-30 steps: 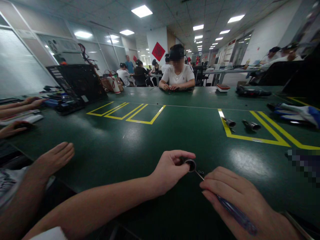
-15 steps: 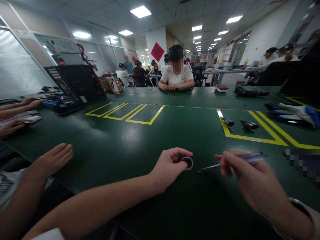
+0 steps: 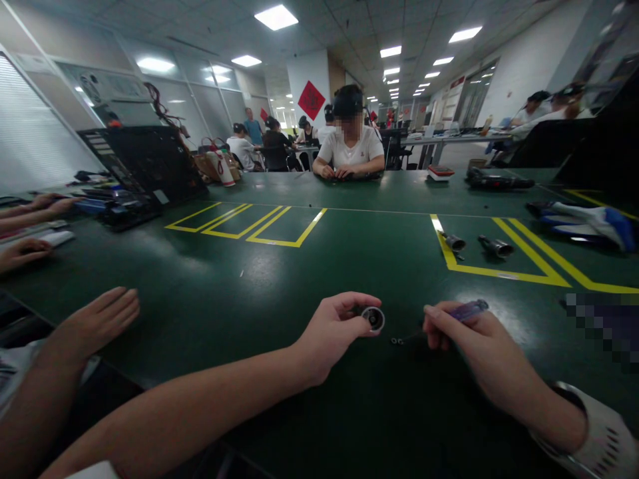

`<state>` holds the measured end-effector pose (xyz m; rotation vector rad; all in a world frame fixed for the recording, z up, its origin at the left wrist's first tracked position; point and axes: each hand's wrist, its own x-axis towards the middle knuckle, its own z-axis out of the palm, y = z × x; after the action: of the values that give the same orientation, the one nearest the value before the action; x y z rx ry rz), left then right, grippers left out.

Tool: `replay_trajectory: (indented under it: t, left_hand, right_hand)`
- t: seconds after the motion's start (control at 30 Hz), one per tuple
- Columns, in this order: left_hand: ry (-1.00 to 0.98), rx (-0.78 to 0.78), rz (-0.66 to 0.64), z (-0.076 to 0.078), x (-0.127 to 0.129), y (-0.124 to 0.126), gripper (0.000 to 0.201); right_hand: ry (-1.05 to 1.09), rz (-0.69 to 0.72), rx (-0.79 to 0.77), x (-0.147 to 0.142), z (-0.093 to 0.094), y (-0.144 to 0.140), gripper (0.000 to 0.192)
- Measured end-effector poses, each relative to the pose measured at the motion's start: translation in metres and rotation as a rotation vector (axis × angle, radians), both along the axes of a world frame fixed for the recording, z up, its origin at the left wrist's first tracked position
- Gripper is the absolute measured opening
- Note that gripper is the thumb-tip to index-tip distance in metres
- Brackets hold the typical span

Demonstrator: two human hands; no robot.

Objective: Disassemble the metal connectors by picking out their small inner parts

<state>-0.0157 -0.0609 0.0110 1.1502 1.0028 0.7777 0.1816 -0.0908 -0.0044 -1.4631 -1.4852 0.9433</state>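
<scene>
This is a large open workroom, something like an assembly or training hall in an office building. Long green-topped benches (image 3: 279,279) carry yellow taped outlines (image 3: 249,226) marking work spots. Rows of ceiling light panels (image 3: 277,16) run far back, glass partitions (image 3: 164,93) line the left side, and several seated people (image 3: 349,150) work at other tables.

We sit at a wide dark green table (image 3: 279,279) marked with yellow tape outlines (image 3: 249,226), its surface shiny under the ceiling lights. Directly on it lie two short metal cylinders (image 3: 474,244) inside the right-hand outline, a couple of tiny dark bits (image 3: 397,341), perhaps screws, near the front edge, and a black laptop-like case (image 3: 142,169) at the far left. Farther back rest a small red-and-white box (image 3: 440,173), a long black tool (image 3: 494,179) and a blue-and-white bundle (image 3: 584,223).
</scene>
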Motion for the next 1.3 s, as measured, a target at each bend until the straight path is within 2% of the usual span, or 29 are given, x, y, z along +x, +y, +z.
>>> replay_trajectory:
  t: [0.1,0.23,0.33,0.47,0.57,0.73,0.9,1.3]
  left_hand:
    - [-0.022,0.008,0.013,-0.001,0.001,-0.001,0.030]
    - [-0.028,0.022,0.024,-0.001,0.002,-0.001,0.031]
    - [-0.025,0.033,0.030,-0.001,0.002,-0.001,0.031]
    - [-0.034,0.036,0.011,-0.003,0.001,-0.001,0.032]
    - [-0.049,0.039,0.002,-0.005,0.001,-0.002,0.032]
    - [-0.057,0.041,-0.006,-0.006,0.002,-0.004,0.030]
    - [-0.034,0.070,-0.041,-0.008,0.002,-0.004,0.027]
    - [0.028,0.158,-0.035,-0.013,0.003,-0.005,0.022]
  right_hand:
    - [-0.276,0.129,0.267,-0.003,0.002,-0.008,0.031]
    - [-0.496,0.280,0.630,-0.007,0.000,-0.019,0.016]
    - [-0.540,0.311,0.776,-0.007,0.000,-0.024,0.013]
    - [-0.489,0.285,0.925,-0.006,0.006,-0.030,0.016]
    - [-0.489,0.323,0.940,-0.009,0.010,-0.034,0.020]
    - [-0.513,0.392,0.845,-0.012,0.007,-0.035,0.030]
    - [-0.530,0.394,0.795,-0.013,0.003,-0.033,0.026]
    - [-0.542,0.380,0.916,-0.019,0.010,-0.034,0.020]
